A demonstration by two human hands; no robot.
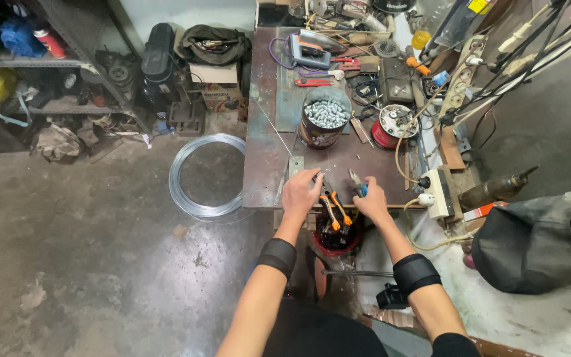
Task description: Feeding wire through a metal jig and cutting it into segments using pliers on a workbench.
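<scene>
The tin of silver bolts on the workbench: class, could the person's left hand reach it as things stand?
Probably yes. The tin of silver bolts stands just beyond the left hand, with only bare bench top and a small metal plate between them. However, that hand is closed on orange-handled pliers.
</scene>
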